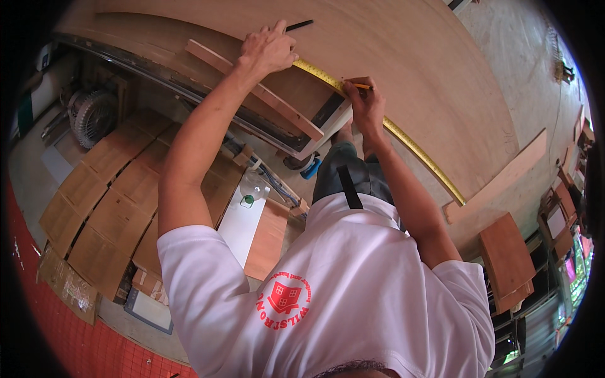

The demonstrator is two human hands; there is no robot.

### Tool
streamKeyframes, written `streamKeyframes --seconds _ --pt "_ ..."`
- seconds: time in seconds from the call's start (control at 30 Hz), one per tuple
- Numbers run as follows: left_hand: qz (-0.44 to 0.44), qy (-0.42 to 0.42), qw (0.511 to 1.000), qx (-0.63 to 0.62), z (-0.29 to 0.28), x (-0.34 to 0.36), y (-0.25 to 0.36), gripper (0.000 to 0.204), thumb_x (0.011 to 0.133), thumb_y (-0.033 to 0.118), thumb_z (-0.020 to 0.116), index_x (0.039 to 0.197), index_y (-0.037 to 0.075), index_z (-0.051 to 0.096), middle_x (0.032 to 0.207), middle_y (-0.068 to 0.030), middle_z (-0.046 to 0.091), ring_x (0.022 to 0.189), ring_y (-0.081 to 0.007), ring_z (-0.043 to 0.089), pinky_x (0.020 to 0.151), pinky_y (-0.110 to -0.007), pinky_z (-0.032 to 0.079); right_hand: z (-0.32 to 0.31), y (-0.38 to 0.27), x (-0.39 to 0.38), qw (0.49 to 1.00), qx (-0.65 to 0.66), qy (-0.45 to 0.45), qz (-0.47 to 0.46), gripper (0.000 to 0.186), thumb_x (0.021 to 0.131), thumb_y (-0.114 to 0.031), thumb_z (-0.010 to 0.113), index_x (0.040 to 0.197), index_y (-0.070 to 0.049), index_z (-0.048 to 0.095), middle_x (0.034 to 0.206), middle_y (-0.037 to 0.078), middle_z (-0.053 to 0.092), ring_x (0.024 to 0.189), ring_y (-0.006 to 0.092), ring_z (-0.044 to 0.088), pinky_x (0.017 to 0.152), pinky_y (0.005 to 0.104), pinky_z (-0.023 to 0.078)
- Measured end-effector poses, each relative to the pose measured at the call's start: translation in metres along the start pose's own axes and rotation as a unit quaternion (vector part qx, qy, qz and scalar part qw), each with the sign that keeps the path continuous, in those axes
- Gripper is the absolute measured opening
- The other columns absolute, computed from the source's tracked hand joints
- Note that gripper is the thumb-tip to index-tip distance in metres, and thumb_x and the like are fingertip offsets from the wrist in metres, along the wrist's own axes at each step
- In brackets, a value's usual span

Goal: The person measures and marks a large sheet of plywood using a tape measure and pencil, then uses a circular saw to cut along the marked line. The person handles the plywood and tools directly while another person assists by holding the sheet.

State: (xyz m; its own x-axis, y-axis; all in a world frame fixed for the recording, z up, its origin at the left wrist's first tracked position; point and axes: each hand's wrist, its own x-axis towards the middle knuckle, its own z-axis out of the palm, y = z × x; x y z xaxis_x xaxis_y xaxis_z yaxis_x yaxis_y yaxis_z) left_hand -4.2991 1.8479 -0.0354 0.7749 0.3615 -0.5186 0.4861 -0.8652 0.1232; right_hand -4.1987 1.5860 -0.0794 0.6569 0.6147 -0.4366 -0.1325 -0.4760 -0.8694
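Note:
A large plywood sheet point(403, 57) fills the upper part of the head view. A yellow tape measure point(403, 140) stretches across it from upper left to lower right. My left hand point(268, 49) presses flat on the tape's far end, fingers spread, beside a black pen point(299, 26). My right hand point(364, 104) grips a pencil point(360, 86) with its tip at the tape's edge on the sheet.
A narrow wood strip point(252, 88) lies across a saw table point(315, 123) under the sheet. Another strip point(498, 179) lies at the right, above stacked boards point(507, 261). Cardboard sheets point(107, 208), a white panel point(242, 220) and a plastic bottle point(251, 188) lie on the floor at left.

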Motion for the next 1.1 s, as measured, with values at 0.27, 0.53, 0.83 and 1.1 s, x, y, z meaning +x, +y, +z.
streamKeyframes --seconds 0.27,0.53,0.83,1.1 --pt "-0.005 -0.005 1.0 0.014 0.0002 0.0009 0.002 0.032 0.091 0.042 0.07 0.109 0.017 0.077 0.124 -0.0092 0.056 0.118 -0.0329 0.061 0.097 -0.053 0.053 0.0014 0.0002 0.0011 1.0 -0.017 0.002 -0.013 0.022 0.098 -0.017 0.072 0.109 0.002 0.068 0.096 0.014 0.075 0.091 0.0155 0.072 0.081 0.0302 0.056" --pt "-0.006 -0.007 1.0 0.018 -0.0021 0.0003 0.0034 0.032 0.091 0.042 0.07 0.109 0.016 0.077 0.124 -0.0089 0.056 0.118 -0.0328 0.061 0.097 -0.054 0.053 0.0024 -0.005 0.0009 0.999 -0.039 0.011 -0.031 0.022 0.098 -0.019 0.072 0.107 0.001 0.068 0.092 0.015 0.076 0.087 0.016 0.073 0.078 0.031 0.057" --pt "-0.006 0.007 1.0 0.001 -0.0008 -0.0001 0.0029 0.031 0.09 0.04 0.071 0.109 0.016 0.077 0.125 -0.0098 0.057 0.118 -0.0328 0.061 0.098 -0.054 0.052 0.0052 -0.0027 0.0041 0.998 -0.05 0.018 -0.039 0.022 0.097 -0.018 0.073 0.104 0.002 0.068 0.089 0.015 0.077 0.083 0.0172 0.074 0.074 0.0312 0.057" --pt "-0.011 -0.011 1.0 0.001 -0.0022 0.0006 0.0035 0.03 0.09 0.04 0.071 0.107 0.017 0.077 0.125 -0.0096 0.056 0.119 -0.0321 0.06 0.097 -0.054 0.052 0.0043 -0.0053 0.0065 0.997 -0.063 0.02 -0.043 0.021 0.096 -0.018 0.073 0.101 0.002 0.069 0.085 0.015 0.076 0.08 0.0192 0.075 0.071 0.0321 0.057"
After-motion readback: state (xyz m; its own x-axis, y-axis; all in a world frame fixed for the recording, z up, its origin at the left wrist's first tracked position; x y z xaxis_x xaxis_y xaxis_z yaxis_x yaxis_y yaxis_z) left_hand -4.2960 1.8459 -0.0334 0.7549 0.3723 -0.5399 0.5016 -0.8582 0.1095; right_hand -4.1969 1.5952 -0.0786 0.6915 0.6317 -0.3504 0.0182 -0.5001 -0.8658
